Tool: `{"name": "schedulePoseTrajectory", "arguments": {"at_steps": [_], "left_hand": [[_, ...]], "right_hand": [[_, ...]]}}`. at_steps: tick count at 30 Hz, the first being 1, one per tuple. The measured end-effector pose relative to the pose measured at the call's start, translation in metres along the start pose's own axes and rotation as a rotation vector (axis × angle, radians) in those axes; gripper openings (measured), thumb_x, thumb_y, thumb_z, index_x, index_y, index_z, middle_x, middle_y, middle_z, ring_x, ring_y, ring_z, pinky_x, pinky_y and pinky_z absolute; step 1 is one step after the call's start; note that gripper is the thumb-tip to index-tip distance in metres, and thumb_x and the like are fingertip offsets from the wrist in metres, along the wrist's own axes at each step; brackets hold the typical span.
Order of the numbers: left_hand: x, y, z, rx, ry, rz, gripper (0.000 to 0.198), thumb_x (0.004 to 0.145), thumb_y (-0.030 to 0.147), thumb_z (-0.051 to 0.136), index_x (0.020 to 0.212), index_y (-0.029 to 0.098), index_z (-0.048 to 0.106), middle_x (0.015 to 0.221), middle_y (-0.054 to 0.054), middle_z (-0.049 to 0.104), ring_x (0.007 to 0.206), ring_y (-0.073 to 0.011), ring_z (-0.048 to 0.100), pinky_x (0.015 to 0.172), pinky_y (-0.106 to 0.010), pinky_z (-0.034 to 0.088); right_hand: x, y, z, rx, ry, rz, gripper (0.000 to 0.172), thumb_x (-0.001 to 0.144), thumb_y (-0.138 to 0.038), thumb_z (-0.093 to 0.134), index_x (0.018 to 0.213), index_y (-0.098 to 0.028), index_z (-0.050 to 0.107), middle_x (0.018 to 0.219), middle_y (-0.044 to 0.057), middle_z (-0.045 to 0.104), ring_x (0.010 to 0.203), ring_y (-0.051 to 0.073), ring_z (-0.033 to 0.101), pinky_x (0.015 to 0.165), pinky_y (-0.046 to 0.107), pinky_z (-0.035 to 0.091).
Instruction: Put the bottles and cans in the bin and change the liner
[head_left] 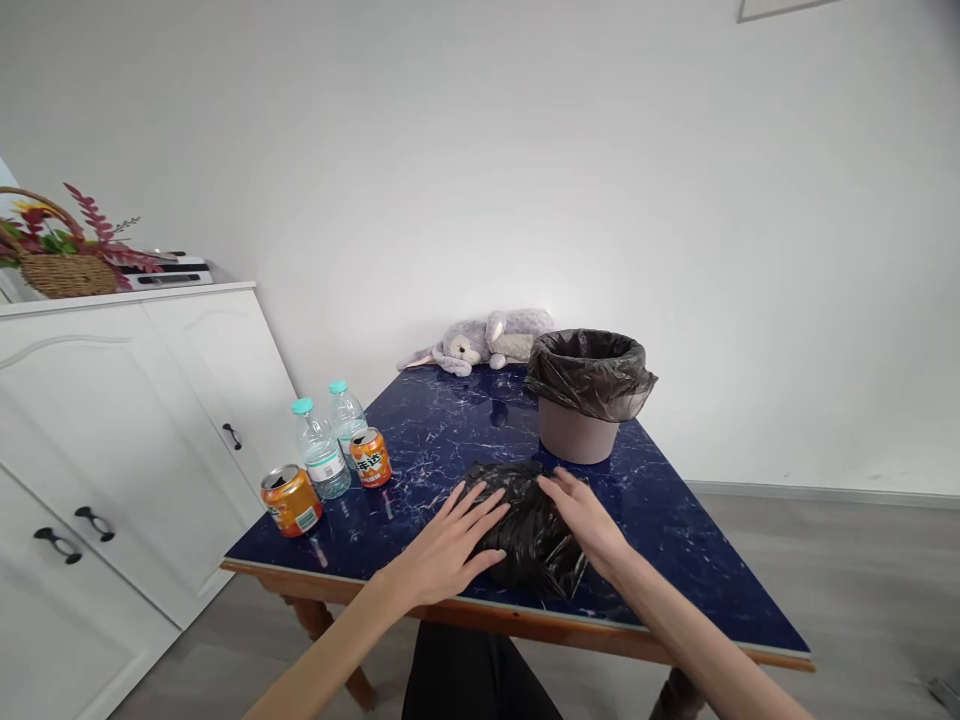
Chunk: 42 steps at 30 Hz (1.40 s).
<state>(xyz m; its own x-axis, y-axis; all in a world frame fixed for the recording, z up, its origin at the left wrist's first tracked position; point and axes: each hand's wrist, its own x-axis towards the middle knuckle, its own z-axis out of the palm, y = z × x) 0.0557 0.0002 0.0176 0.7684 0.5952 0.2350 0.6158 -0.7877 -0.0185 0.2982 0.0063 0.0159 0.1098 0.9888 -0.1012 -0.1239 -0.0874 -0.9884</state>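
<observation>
A crumpled black plastic bag (525, 530) lies on the dark blue table near its front edge. My left hand (450, 545) rests on the bag's left side with its fingers spread. On the right side of the bag, my right hand (589, 515) touches it; its fingers are stretched out and partly pressed against the plastic. What the bag holds, if anything, is hidden. Just behind it stands a trash can (577, 432), lined with another black bag (592, 380) folded over the rim.
Two clear bottles with teal caps, one nearer (322, 455) and one farther (345, 412), stand at the table's left. Beside them are two orange cans (292, 502) (371, 458). A grey plush toy (480, 340) lies by the wall. White cabinets (135, 420) flank the table's left.
</observation>
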Motion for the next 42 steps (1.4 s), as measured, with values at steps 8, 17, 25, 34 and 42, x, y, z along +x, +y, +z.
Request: {"name": "schedulePoseTrajectory", "arguments": {"at_steps": [8,17,25,34,42], "left_hand": [[0.007,-0.008,0.028,-0.157,-0.180,-0.122,0.064,0.112,0.058,0.031,0.170,0.033,0.023,0.177,-0.003,0.021,0.164,-0.0327,0.014,0.133,-0.060,0.015],[-0.037,-0.021,-0.001,-0.181,-0.169,-0.116,0.098,0.094,0.075,0.059,0.171,0.031,0.018,0.174,-0.009,0.030,0.158,-0.0359,0.033,0.125,-0.049,0.038],[-0.045,0.011,-0.030,-0.159,-0.008,-0.026,0.024,0.108,0.043,0.055,0.111,0.024,0.070,0.109,-0.005,0.076,0.105,-0.0233,0.072,0.113,-0.043,0.048],[-0.007,-0.009,-0.027,-0.233,-0.129,-0.470,0.043,0.112,0.052,0.031,0.117,0.023,0.062,0.096,-0.007,0.075,0.093,-0.0278,0.074,0.077,-0.035,0.055],[0.022,0.013,-0.008,0.052,0.039,0.099,0.055,0.113,0.037,0.037,0.165,0.022,0.033,0.171,-0.009,0.039,0.161,-0.0267,0.030,0.132,-0.047,0.026]], "right_hand": [[-0.037,0.051,-0.015,-1.146,-0.275,-0.636,0.066,0.110,-0.056,0.037,0.167,-0.022,0.035,0.172,0.009,0.033,0.161,0.032,0.026,0.132,0.061,0.021],[-0.066,0.064,-0.041,-1.206,-0.326,-0.847,0.064,0.110,-0.049,0.044,0.169,-0.029,0.028,0.171,0.005,0.037,0.159,0.032,0.031,0.130,0.060,0.030],[-0.062,0.055,-0.050,-1.068,-0.220,-0.694,0.041,0.113,-0.027,0.025,0.116,-0.024,0.066,0.097,0.009,0.078,0.093,0.028,0.075,0.078,0.038,0.056],[-0.004,-0.001,-0.027,-1.321,-0.265,-0.280,0.036,0.112,-0.024,0.030,0.108,-0.023,0.066,0.100,0.011,0.079,0.096,0.029,0.077,0.073,0.032,0.046],[0.041,0.001,-0.005,-1.402,-0.180,-0.169,0.027,0.109,-0.031,0.051,0.113,-0.015,0.072,0.103,0.013,0.078,0.091,0.025,0.076,0.084,0.043,0.059]]}}
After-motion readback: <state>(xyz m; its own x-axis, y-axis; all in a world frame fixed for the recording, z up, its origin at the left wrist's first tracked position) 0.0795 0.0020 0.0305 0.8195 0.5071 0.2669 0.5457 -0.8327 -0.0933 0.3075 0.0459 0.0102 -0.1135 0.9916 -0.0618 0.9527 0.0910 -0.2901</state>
